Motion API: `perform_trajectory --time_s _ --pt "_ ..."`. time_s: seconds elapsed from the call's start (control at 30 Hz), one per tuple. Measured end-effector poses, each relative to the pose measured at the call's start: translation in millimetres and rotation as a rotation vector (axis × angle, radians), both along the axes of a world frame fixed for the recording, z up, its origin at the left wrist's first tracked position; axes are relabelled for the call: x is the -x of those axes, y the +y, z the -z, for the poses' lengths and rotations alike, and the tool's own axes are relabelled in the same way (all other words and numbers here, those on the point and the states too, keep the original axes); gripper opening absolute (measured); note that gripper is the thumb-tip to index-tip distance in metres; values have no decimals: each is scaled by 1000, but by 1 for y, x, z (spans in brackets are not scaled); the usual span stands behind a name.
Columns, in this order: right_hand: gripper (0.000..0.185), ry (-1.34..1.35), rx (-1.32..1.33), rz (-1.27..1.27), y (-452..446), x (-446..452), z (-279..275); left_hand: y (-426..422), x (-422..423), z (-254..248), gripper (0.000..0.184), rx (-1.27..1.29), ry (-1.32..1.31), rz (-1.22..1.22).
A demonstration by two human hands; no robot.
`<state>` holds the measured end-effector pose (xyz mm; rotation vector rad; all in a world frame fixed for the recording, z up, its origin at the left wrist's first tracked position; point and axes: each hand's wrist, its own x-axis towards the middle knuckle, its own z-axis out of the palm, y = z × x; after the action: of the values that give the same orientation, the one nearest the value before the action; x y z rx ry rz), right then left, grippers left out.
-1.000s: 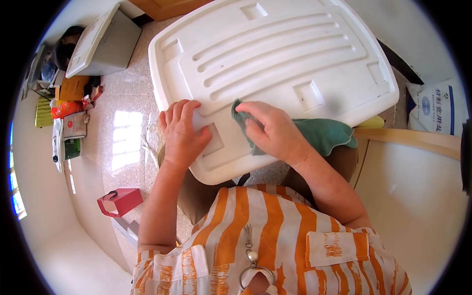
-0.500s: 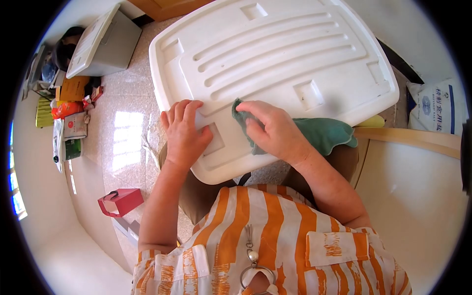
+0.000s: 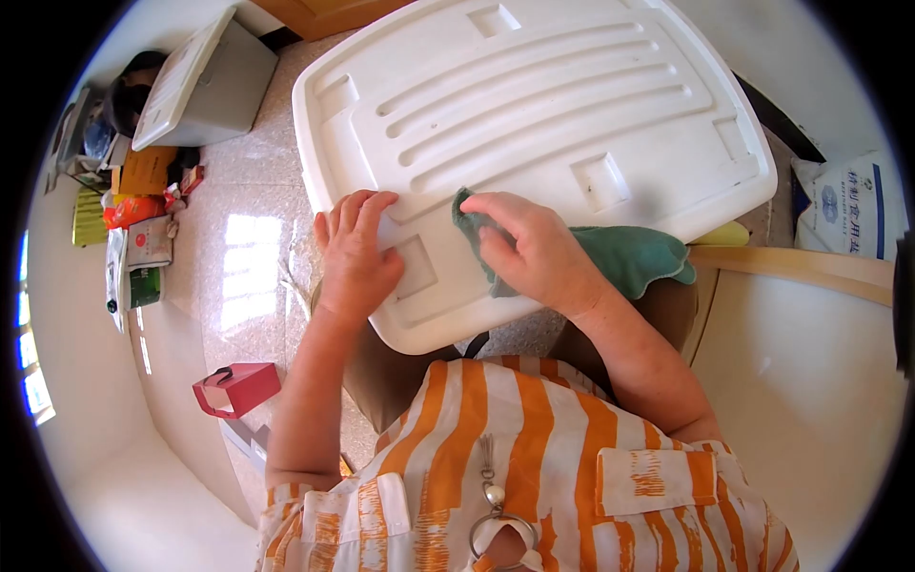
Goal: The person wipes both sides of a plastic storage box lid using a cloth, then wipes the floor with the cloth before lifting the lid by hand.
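A large white plastic lid (image 3: 519,157) with long raised ribs and square recesses fills the upper middle of the head view. My left hand (image 3: 356,255) lies over its left edge, fingers stretched onto the top and thumb apart. Bunched under my right hand (image 3: 538,250) is a green cloth (image 3: 634,257), its folded tip poking up by the index finger and thumb. The cloth's other end trails right, past the lid's near edge. The fingers of my right hand are bent around the cloth, and its palm side is hidden.
Left on the floor stand a grey bin with a lid (image 3: 214,91), a pile of bags and boxes (image 3: 143,205) and a red box (image 3: 236,389). At right are a white salt sack (image 3: 843,210) and a wooden-edged panel (image 3: 791,272). The lid overhangs my knees.
The whole view has shifted very slightly. Both hands, the cloth and the lid keep nearly the same places relative to each other.
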<state>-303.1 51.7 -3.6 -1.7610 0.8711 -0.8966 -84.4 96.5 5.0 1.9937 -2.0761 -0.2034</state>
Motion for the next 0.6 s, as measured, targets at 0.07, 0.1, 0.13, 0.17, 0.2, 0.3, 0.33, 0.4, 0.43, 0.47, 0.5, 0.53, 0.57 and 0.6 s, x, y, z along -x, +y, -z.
perform_trajectory --time_s 0.07,0.1,0.13,0.17,0.2,0.3,0.33,0.4,0.43,0.47,0.5,0.53,0.57,0.6 --pt "24 -24 -12 0 -1 0 1 2 -27 -14 52 -115 153 61" --pt "24 -37 -26 -6 -2 1 2 1 -39 -21 53 -236 309 129" --pt "24 -50 -40 -12 -2 1 2 1 -47 -26 54 -264 429 94" --pt "24 -54 -42 -12 -3 1 1 2 -48 -26 54 -266 426 93" --pt "24 -41 -54 -23 -4 2 0 2 -48 -28 55 -256 399 65" --pt "24 -37 -66 -30 -4 1 -1 8 -39 -19 58 -262 386 29" --pt "24 -41 -66 -27 -4 1 -1 11 -34 -12 60 -229 327 -4" --pt "24 -56 -46 -17 -3 0 1 11 -29 0 66 -197 217 -52" --pt "24 -68 -25 -11 -3 0 2 11 -27 5 66 -199 216 -48" --pt "24 -69 -28 -8 -2 2 2 12 -24 8 67 -168 142 -65" --pt "26 -51 -38 -32 -2 3 1 11 -22 9 68 -135 68 -82" --pt "28 -36 -49 -54 -3 4 0 10 -22 8 68 -137 64 -80" --pt "28 -41 -54 -53 -2 4 1 9 -22 6 69 -159 67 -88" --pt "28 -39 -51 -52 -2 4 1 7 -20 2 70 -182 69 -97"
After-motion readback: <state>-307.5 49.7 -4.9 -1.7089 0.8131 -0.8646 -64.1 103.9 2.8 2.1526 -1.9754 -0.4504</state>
